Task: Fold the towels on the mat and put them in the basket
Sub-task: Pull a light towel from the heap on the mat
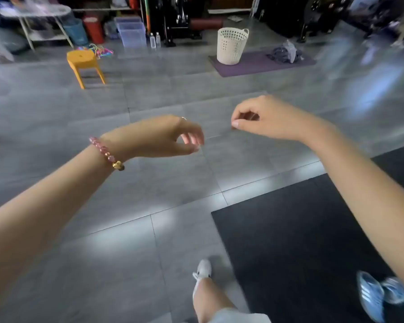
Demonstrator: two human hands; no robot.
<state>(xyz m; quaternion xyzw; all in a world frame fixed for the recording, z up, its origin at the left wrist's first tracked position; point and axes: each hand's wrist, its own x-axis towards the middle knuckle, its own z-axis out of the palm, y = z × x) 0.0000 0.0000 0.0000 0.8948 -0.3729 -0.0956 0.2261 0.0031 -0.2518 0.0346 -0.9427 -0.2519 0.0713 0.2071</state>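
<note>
A purple mat [254,64] lies on the grey floor far ahead. A white perforated basket [231,46] stands on the mat's left end. A crumpled pile of dark and pale towels [285,53] sits on its right part. My left hand [168,138], with a pink bead bracelet on the wrist, hangs in the air in the middle of the view, fingers loosely curled and holding nothing. My right hand [268,118] is raised beside it, fingers curled inward, also with nothing in it. Both hands are far from the mat.
A yellow stool [84,64] stands at the left with coloured cords [100,51] behind it. Two clear bottles [155,40], plastic bins [131,33] and dark gym machines line the back. A black floor mat [301,241] lies at the lower right, with a blue shoe [371,294] on it.
</note>
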